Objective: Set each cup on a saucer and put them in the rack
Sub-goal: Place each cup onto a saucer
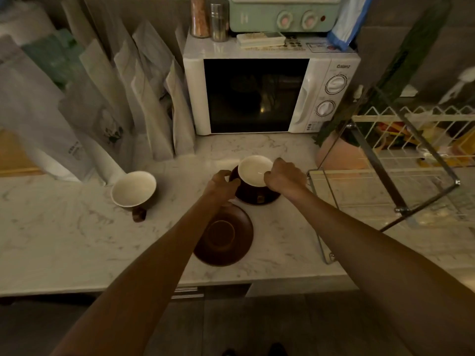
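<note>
A brown cup with a white inside [254, 170] sits on a brown saucer [259, 199] at the middle of the marble counter. My right hand [284, 176] grips the cup's right rim. My left hand [224, 185] holds the left edge of that saucer. A second brown saucer [226, 237] lies bare nearer the counter's front edge, partly under my left forearm. A second brown cup [133, 189] stands alone to the left, its handle toward me. The metal rack [385, 181] stands at the right, its lower shelf bare.
A white microwave [270, 95] stands behind the cups with a green mini oven [282, 14] on top. Several paper bags [144, 98] lean at the back left. A pink pot [339, 155] sits beside the rack. A white wire basket [421, 134] holds items at right.
</note>
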